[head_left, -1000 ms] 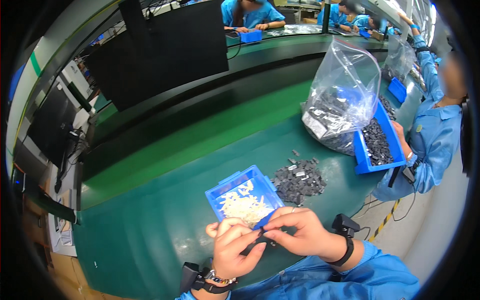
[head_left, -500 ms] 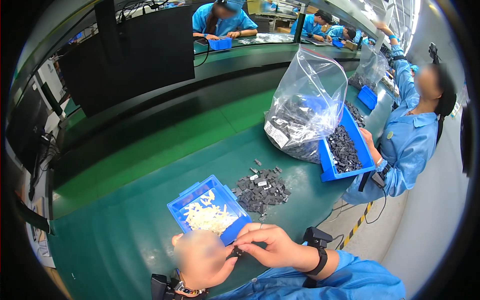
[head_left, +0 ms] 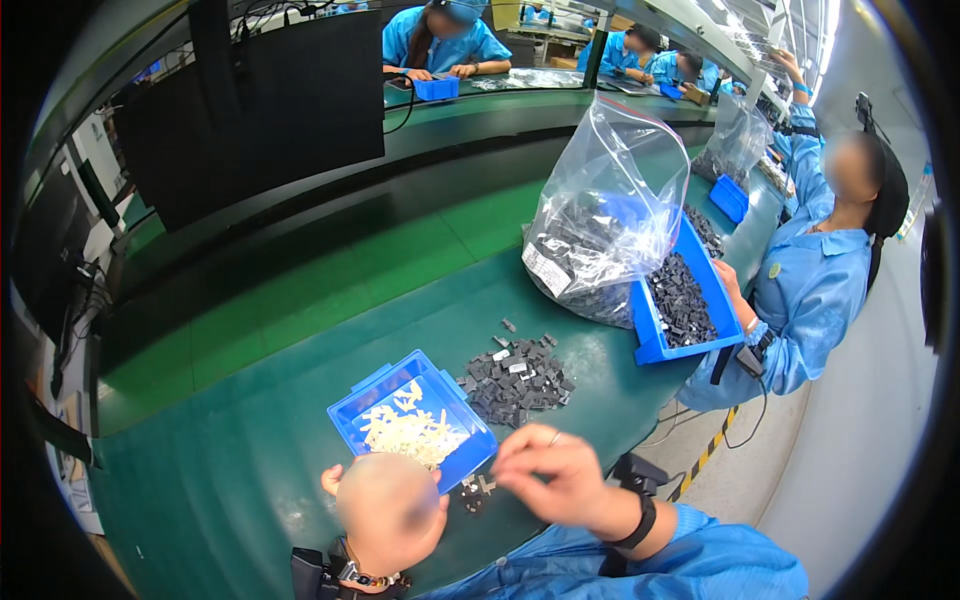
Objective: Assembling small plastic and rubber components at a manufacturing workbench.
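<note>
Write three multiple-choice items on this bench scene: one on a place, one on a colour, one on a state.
1. Where does the heap of small dark parts lie?
A. Inside the small blue tray
B. On the green table, to the right of the small blue tray
C. Inside the clear plastic bag

2. What colour are the pieces in the small blue tray?
A. Pale cream
B. Red
C. Black

3. How is the right hand set?
A. Flat on the table
B. Inside the bag
C. Raised, fingers pinched together

Answers:
1. B: the heap rests loose on the green table beside the tray.
2. A: the pale strips fill the tray's middle.
3. C: the fingertips meet above a few loose dark parts at the table's near edge; whether they hold anything is too small to tell.
</note>
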Action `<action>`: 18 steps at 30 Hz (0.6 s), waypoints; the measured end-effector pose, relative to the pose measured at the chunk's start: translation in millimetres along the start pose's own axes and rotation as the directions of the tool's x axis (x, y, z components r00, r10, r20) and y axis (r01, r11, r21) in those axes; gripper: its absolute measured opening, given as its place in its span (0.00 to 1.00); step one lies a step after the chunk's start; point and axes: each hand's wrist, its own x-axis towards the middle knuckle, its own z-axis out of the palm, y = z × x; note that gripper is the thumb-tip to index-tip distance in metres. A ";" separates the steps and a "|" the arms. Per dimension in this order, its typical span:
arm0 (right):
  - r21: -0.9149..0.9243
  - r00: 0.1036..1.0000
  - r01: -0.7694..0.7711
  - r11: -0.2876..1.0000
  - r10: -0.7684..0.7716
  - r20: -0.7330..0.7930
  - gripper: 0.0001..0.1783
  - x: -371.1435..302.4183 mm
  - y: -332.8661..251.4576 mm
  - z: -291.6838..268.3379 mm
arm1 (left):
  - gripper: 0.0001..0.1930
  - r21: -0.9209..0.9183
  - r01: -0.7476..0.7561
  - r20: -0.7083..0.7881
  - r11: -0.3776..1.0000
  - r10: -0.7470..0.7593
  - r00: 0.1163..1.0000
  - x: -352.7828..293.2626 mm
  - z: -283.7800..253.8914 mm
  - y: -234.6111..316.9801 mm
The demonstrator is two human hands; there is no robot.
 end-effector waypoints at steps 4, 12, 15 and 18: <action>-0.667 0.990 0.109 0.738 -0.141 0.005 0.24 17.3 18.1 -46.1 | 0.11 0.089 0.070 -0.014 0.994 -0.069 0.998 2.6 8.1 4.3; -0.803 0.952 0.304 0.513 -0.143 0.270 0.31 24.5 40.6 -44.1 | 0.13 0.272 0.108 0.008 0.956 -0.114 0.993 2.3 -6.6 12.5; -0.819 0.953 0.300 0.489 -0.117 0.280 0.31 28.0 45.6 -49.5 | 0.13 0.290 0.080 -0.003 0.954 -0.082 0.997 2.6 0.9 5.8; -0.809 0.949 0.310 0.500 -0.114 0.293 0.31 32.1 48.2 -51.5 | 0.12 0.308 0.084 0.001 0.948 -0.089 0.996 4.2 0.1 4.7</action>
